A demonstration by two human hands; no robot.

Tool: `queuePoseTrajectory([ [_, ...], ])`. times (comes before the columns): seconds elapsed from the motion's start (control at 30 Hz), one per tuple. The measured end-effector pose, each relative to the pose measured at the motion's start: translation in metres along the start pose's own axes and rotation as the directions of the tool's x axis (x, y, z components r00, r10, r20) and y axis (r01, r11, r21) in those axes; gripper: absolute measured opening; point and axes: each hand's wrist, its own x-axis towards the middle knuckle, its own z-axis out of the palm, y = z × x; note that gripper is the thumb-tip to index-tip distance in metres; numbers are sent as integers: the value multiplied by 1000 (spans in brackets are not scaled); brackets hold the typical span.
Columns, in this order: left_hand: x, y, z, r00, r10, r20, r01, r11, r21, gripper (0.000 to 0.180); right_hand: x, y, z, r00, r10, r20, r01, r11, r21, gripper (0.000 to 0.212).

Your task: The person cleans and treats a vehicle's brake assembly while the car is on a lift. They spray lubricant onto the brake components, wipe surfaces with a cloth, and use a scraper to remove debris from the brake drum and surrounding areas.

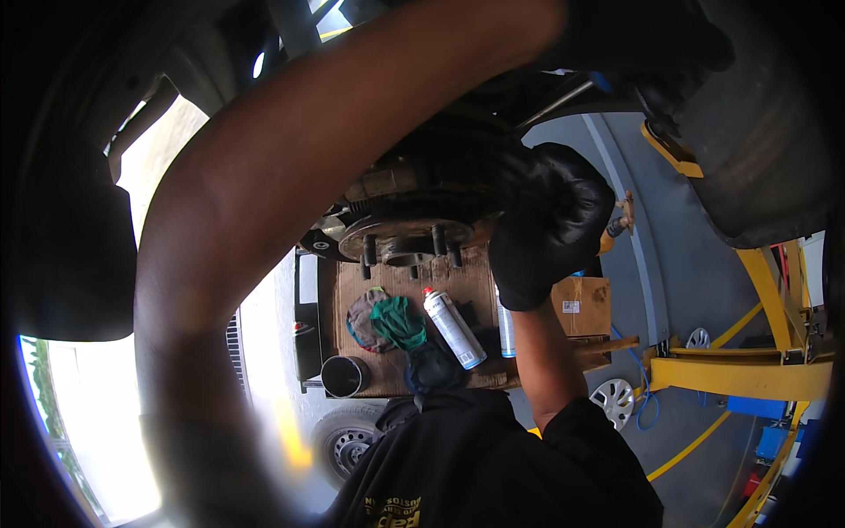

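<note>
My left arm arches across the view from the lower left to the upper right. My left hand (638, 40), in a black glove, is up among dark underbody parts, its fingers lost in shadow. Just below it is a shiny metal rod (559, 101) with a blue end; I cannot tell whether the hand touches it. My right hand (559, 220), also black-gloved, is raised and curled closed at the right side of a rusty wheel hub (405, 239) with bare studs. Whatever its fingers may hold is hidden behind the glove and the dark parts.
Below the hub, a cardboard-covered surface (352, 277) carries a white spray can (454, 328) with a red top, a green cloth (397, 321), a dark cup (344, 376) and a cardboard box (583, 304). A wheel (345, 440) lies lower left; a yellow lift arm (744, 377) is at right.
</note>
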Motion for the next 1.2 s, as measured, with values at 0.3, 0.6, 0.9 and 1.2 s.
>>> queuePoseTrajectory([
  [0.3, 0, 12, -12, 996, -29, 88, 25, 998, 55, 21, 9, 1, -6, 962, -201, 185, 239, 947, -213, 22],
  [0.6, -5, 7, -6, 998, 64, 6, -64, 979, 193, 19, 18, -3, -3, 941, -234, 245, 302, 906, -295, 21],
  [0.9, 5, 36, -17, 955, -270, 121, 272, 962, 1, 19, 14, 8, -10, 934, -253, 253, 318, 911, -263, 23],
  [1.2, 15, 35, -7, 964, -229, 137, 201, 961, 191, 17, 5, -56, -48, 962, -250, 109, 269, 936, -229, 22],
])
